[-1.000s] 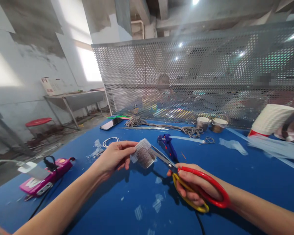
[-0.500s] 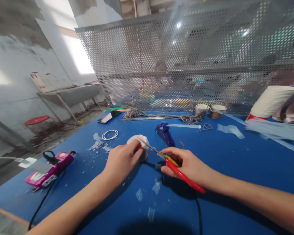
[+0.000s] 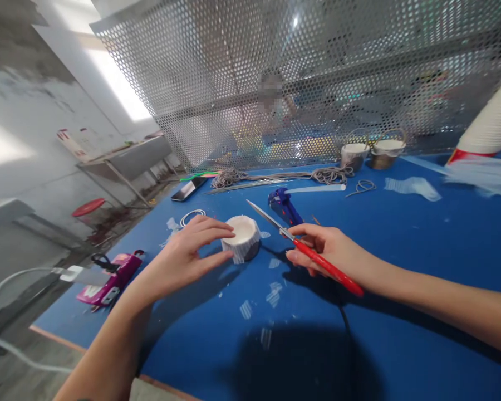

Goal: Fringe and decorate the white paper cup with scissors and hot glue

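Observation:
A short white paper cup [image 3: 247, 247] stands on the blue table, its side wrapped in pale strips and its lower part darker. My left hand [image 3: 192, 250] is at the cup's left side, thumb and fingers spread apart; whether the fingertips touch the cup I cannot tell. In my right hand [image 3: 323, 248] is a pair of scissors [image 3: 317, 257] with red handles, the blades together and pointing up and left, clear of the cup. A blue glue gun [image 3: 284, 207] lies just behind the scissors, with a whitish glue stick [image 3: 317, 189] at its back.
A magenta power strip [image 3: 111, 281] with plugs sits at the left. Grey cord [image 3: 332, 175], a phone [image 3: 188, 189] and two small cups with handles [image 3: 388, 153] lie toward the back. Stacked paper cups [image 3: 490, 120] stand far right. Behind rises a perforated metal screen [image 3: 217, 72], a person beyond it.
My left hand has opened and drawn back from the cup's rim. The scissors have moved away from the cup and their blades have come together. The view has shifted and tilted.

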### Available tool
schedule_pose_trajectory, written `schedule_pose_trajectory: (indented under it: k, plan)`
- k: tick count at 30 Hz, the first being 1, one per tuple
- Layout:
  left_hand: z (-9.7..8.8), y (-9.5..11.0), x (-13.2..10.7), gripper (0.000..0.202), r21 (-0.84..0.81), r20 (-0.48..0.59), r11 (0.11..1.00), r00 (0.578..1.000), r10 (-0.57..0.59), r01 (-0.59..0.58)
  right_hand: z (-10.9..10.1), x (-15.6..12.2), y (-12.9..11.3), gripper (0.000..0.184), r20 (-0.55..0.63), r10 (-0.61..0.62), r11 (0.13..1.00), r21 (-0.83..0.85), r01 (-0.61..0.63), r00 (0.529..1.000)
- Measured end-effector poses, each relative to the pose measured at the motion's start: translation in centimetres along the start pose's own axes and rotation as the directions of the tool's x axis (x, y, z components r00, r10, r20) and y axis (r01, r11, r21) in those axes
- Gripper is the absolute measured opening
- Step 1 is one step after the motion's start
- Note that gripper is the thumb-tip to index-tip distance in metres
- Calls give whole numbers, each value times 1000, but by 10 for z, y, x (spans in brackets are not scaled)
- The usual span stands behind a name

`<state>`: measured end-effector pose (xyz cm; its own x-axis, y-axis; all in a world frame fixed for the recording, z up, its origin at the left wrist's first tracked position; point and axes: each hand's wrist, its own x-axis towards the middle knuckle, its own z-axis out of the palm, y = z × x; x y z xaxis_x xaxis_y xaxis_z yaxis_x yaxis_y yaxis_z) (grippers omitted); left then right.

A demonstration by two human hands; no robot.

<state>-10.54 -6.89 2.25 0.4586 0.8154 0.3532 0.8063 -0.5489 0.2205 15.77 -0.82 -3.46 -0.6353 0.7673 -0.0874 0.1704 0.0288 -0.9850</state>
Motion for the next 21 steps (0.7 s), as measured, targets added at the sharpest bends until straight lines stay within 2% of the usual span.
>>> schedule_pose_trajectory:
  k: [3, 7, 15, 21]
  plan:
    - [15, -3, 1, 13, 22, 14, 998, 999, 52, -52, 0, -1, -1, 45, 12, -18, 1000, 11, 18, 1000]
    - [34, -12, 2, 14, 104, -51, 995, 999, 5, 1, 1, -2, -6, 48, 17, -16, 999, 31, 16, 1000]
    - [42, -18, 0, 17, 204, -188, 969, 977, -103, 142, 1, -2, -5, 45, 22, -39, 997, 61, 37, 999]
    - [44, -16, -1, 16, 243, -149, 970, 989, 23, 14, 2, -1, -6, 50, 14, -37, 998, 55, 36, 999]
